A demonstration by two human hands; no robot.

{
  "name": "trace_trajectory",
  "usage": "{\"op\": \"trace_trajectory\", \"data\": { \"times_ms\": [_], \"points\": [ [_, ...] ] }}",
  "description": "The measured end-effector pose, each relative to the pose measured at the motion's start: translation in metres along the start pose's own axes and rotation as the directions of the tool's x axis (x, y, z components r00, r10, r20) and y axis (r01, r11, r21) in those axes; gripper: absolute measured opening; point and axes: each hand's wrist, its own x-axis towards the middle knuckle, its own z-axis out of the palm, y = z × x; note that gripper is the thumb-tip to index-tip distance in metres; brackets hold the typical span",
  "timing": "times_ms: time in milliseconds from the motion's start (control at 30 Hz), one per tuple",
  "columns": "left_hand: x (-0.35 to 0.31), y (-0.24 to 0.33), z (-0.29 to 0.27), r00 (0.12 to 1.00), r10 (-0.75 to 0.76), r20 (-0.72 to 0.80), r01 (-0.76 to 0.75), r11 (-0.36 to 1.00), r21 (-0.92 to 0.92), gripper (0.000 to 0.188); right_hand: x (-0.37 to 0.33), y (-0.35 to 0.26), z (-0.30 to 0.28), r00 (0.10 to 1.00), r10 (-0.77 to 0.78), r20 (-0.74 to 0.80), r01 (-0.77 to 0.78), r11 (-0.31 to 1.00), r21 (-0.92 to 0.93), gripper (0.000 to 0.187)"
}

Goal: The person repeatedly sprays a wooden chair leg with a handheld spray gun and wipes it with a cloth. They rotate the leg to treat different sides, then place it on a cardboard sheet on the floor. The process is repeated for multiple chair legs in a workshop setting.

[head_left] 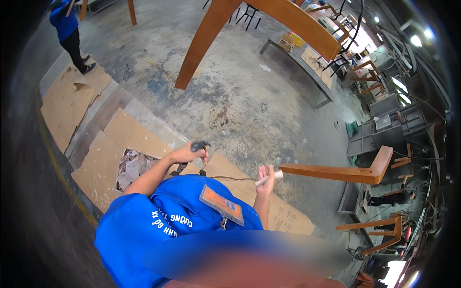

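Left hand (185, 152): clenched on a dark hand tool (200, 145), its exact kind not clear to me from here; a black part shows below the grip.
Right hand (265, 185): grasping a pale cylinder (277, 175), loosely, fingers extended upward; from where I stand it lies across the palm and thumb.
Thin dark hose or cord (233, 178): one, running between the hands, close in front of the worker's body.
Angled wooden frame piece (331, 172), brown: at three o'clock of the right hand, its narrow end just beside the cylinder; contact not certain.
Blue work shirt (180, 206): on the worker, at six o'clock, with an orange badge (222, 205) at the chest.
Torn greyish-pink scraps (136, 169): a heap, at eight to nine o'clock of the left hand.
Cardboard sheets (98, 156): several, flat on the stained concrete floor (225, 110).
Second brown wooden piece (209, 41): bent, raised, at twelve o'clock.
Low counter (307, 69): at one o'clock, well apart, bearing a small crate (286, 43).
Co-worker in a blue top (66, 24): at ten o'clock, standing.
Another person in dark clothing (391, 198): at three to four o'clock, far off.
Brown chair frame (396, 230): at four o'clock.
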Motion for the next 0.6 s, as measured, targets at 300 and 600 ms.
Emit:
{"op": "trace_trajectory", "data": {
  "times_ms": [300,600],
  "points": [
    [-0.045,0.052,-0.076,0.91,0.151,-0.387,-0.233,0.957,-0.175,0.06,0.019,-0.264,0.212,0.421,-0.775,0.471,0.898,0.429,-0.098,0.074],
    [-0.06,0.159,-0.112,0.633,0.236,-0.737,-0.144,0.972,0.188,0.042,0.023,-0.302,0.286,0.42,-0.674,0.608,0.865,0.501,-0.042,0.033]
  ]
}}
